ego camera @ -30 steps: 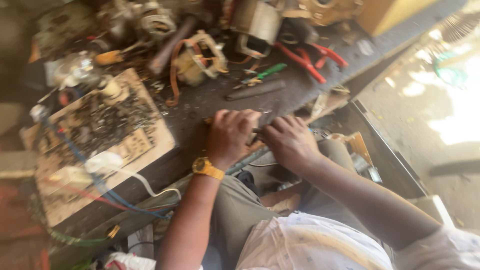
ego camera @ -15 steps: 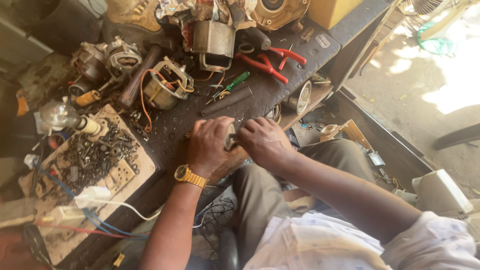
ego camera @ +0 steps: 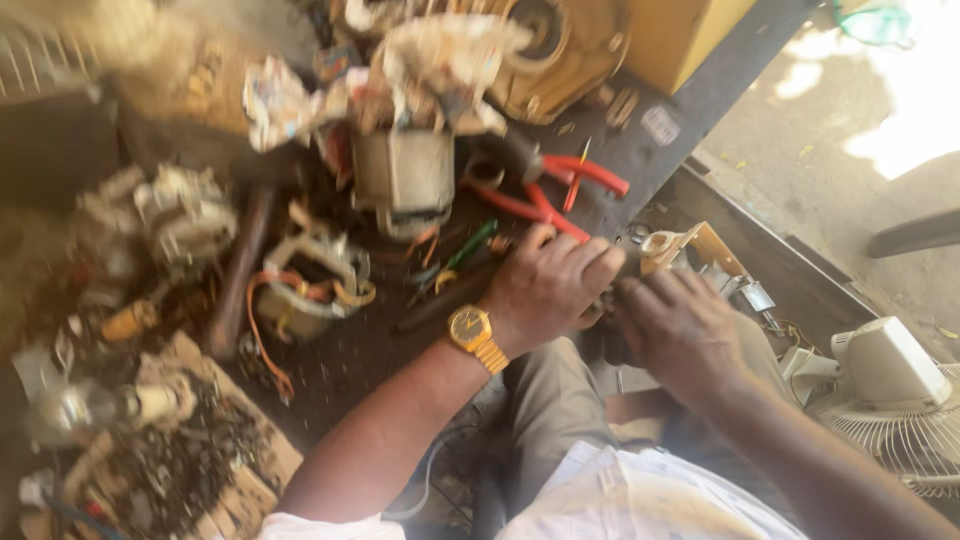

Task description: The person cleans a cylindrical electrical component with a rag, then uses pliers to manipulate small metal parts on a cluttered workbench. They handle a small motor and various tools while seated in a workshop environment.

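The fingers of the left hand and right hand curl tight around a small dark part, likely to steady it, just off the messy workbench edge, near red pliers.

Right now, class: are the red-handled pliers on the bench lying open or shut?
Open: the red-handled pliers lie with handles spread apart, untouched, beyond the left hand.

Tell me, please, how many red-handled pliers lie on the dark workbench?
1: the red-handled pliers lie on the dark workbench, just beyond the left hand. Clutter may hide others.
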